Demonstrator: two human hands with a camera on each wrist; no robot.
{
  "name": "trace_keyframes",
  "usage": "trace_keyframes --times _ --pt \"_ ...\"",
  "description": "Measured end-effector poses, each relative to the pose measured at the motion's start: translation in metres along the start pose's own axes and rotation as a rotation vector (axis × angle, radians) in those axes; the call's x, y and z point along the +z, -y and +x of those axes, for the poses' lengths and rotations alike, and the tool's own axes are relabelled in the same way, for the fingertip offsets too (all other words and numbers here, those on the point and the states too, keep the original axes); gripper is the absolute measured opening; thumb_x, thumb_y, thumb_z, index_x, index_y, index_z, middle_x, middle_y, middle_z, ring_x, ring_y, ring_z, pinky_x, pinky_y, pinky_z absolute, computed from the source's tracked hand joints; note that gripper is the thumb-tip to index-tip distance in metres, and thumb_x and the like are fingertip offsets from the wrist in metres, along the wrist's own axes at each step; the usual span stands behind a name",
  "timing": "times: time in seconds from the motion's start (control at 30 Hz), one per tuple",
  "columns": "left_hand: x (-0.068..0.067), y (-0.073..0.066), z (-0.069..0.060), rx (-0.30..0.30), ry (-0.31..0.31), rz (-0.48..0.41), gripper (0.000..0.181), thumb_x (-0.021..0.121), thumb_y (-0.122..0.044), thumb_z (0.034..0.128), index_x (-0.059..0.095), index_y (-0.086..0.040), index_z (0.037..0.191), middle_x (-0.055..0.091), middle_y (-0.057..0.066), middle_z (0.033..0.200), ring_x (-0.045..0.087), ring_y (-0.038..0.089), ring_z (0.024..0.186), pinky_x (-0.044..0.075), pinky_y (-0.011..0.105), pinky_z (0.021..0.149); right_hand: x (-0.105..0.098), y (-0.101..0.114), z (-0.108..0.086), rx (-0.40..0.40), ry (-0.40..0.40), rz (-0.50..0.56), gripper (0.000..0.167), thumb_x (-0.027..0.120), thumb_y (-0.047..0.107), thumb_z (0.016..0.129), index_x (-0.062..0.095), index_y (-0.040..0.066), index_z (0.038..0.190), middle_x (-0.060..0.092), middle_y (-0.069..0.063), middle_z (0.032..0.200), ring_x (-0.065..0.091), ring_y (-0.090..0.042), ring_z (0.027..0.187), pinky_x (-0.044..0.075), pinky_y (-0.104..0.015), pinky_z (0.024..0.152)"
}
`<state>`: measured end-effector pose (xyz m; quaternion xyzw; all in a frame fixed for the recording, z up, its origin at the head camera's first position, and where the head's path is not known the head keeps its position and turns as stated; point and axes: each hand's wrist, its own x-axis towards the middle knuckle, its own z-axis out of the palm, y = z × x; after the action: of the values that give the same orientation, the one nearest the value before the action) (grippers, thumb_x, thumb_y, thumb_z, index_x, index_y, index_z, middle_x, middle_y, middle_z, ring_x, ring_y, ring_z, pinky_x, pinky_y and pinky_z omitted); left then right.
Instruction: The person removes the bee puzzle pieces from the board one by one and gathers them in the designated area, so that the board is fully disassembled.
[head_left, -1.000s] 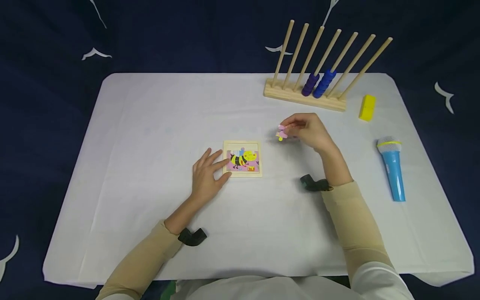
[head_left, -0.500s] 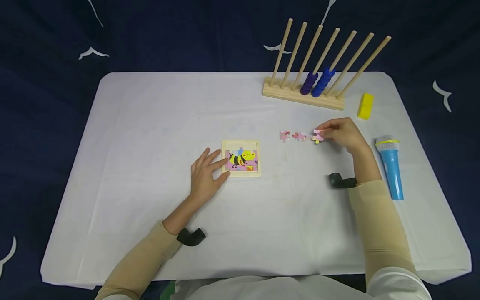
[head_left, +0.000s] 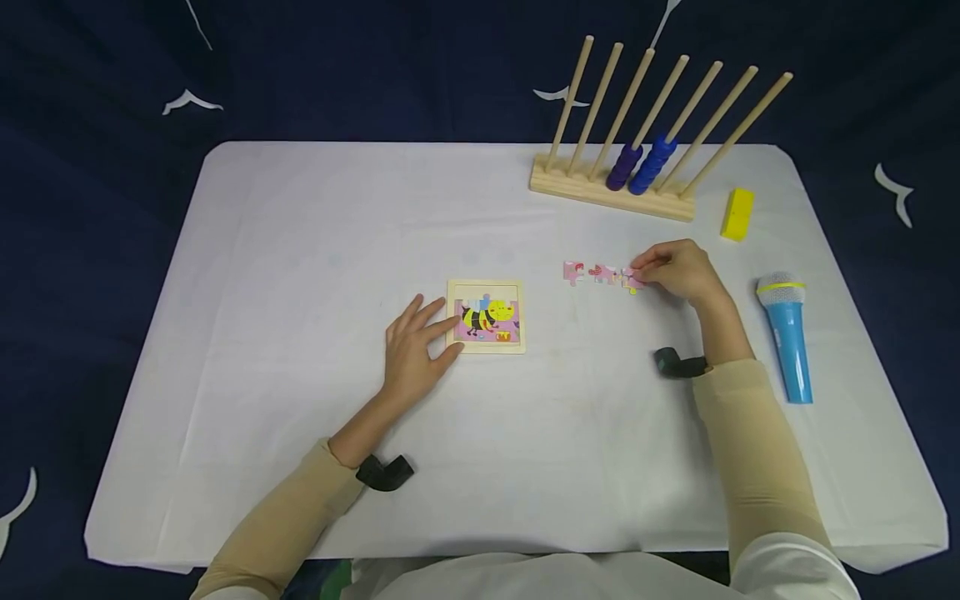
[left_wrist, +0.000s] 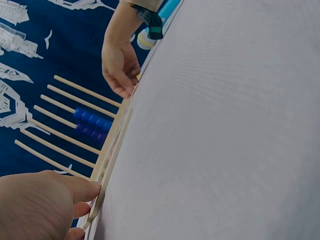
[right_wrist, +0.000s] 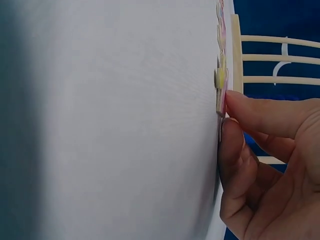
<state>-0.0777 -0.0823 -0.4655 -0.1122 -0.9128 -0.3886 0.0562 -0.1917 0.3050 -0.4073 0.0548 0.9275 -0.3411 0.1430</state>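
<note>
A small wooden jigsaw frame (head_left: 486, 349) lies mid-table, its lower part filled with a bee picture (head_left: 491, 318) on pink. At its left edge my left hand (head_left: 412, 358) rests with spread fingers, thumb and index finger touching the frame. To the right lies a row of loose pink puzzle pieces (head_left: 602, 273). At the row's right end my right hand (head_left: 678, 271) pinches a pink puzzle piece with a yellow knob (head_left: 632, 289), down at the cloth. In the right wrist view the thumb touches this piece (right_wrist: 221, 92); its far side is hidden.
Behind the pieces stands a wooden peg rack (head_left: 611, 197) with purple and blue beads on two pegs. A yellow block (head_left: 738, 214) and a blue toy microphone (head_left: 787, 337) lie on the right. White cloth covers the table (head_left: 300, 250).
My right hand has carried the pink piece rightward from near the frame to the row's end, then shifted slightly left and lowered it beside the others. My left hand stays on the frame.
</note>
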Motion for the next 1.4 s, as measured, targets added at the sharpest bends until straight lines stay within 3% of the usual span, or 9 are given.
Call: trace_keyframes --times 0.43,0.77,0.97,1.13,1.4 --pt "0.000 0.001 0.000 0.008 -0.004 -0.004 0.038 0.076 -0.017 0.0832 0.070 -0.005 0.119 0.051 0.015 0.146 0.026 0.036 0.146 0.022 0.058 0.111 -0.004 0.008 -0.007 0.032 -0.050 -0.017 0.030 0.065 0.019 0.093 0.064 0.001 0.118 0.062 -0.013 0.096 0.051 -0.028 0.088 0.040 -0.037 0.076" --pt "0.000 0.001 0.001 0.010 0.002 -0.004 0.038 0.076 -0.016 0.0831 0.071 -0.005 0.119 0.051 0.015 0.145 0.026 0.037 0.146 0.022 0.058 0.110 0.002 0.015 -0.015 -0.060 -0.093 0.054 0.032 0.068 0.017 0.091 0.064 0.001 0.118 0.061 0.006 0.086 0.054 -0.014 0.079 0.043 -0.026 0.070" --pt "0.000 0.001 0.000 0.010 -0.003 -0.011 0.038 0.076 -0.017 0.0829 0.071 -0.005 0.118 0.051 0.016 0.145 0.026 0.037 0.146 0.021 0.058 0.110 0.025 0.037 -0.019 -0.130 -0.070 0.098 0.031 0.071 0.017 0.089 0.066 0.002 0.117 0.061 0.001 0.088 0.055 -0.011 0.072 0.045 -0.021 0.061" --pt "-0.001 0.000 0.000 0.007 0.000 -0.009 0.038 0.076 -0.016 0.0831 0.070 -0.005 0.119 0.050 0.016 0.145 0.026 0.037 0.146 0.021 0.058 0.110 0.053 0.066 -0.021 -0.194 -0.016 0.128 0.029 0.070 0.013 0.089 0.066 0.002 0.116 0.065 -0.011 0.097 0.056 -0.013 0.077 0.045 -0.021 0.064" --pt "-0.001 0.000 0.000 0.004 0.003 -0.005 0.037 0.076 -0.018 0.0833 0.071 -0.008 0.118 0.051 0.014 0.145 0.027 0.036 0.146 0.022 0.058 0.112 0.096 0.116 -0.029 -0.342 0.157 0.121 0.034 0.071 0.011 0.087 0.065 0.003 0.119 0.064 -0.011 0.103 0.056 -0.021 0.085 0.045 -0.028 0.073"
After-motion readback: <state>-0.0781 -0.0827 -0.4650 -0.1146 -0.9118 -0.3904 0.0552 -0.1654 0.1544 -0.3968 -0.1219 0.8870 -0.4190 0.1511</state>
